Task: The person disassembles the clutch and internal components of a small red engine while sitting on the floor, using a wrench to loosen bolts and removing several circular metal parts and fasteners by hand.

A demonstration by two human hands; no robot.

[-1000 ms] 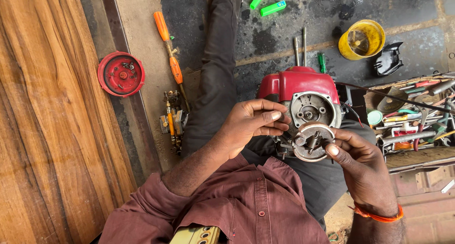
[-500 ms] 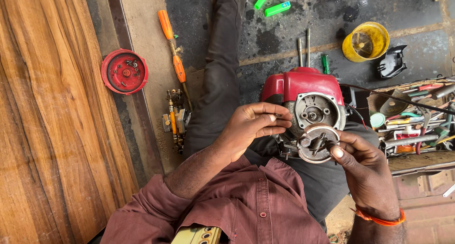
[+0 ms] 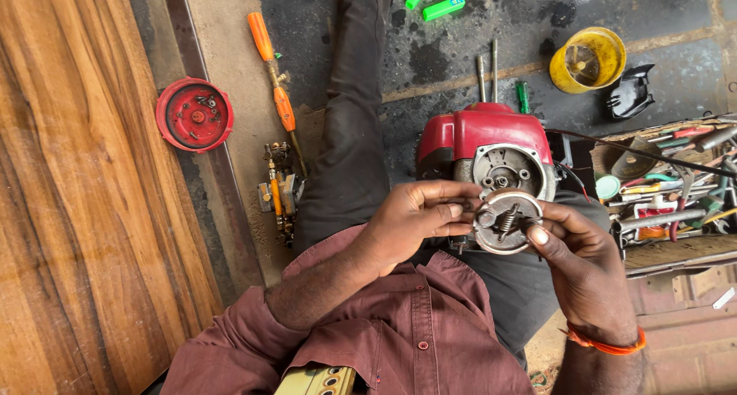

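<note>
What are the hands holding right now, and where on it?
Both hands, left hand and right hand, pinch a round metal clutch part by its opposite rims.

Round grey metal clutch (image 3: 504,223) with a central spring, held upright before the red engine (image 3: 485,143)

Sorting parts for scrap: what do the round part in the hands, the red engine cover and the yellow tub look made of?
Round part: bare grey metal, dull sheen, steel-looking spring. Engine cover: likely glossy red plastic, perhaps painted metal. Yellow tub: probably plastic, thin translucent wall.
</note>
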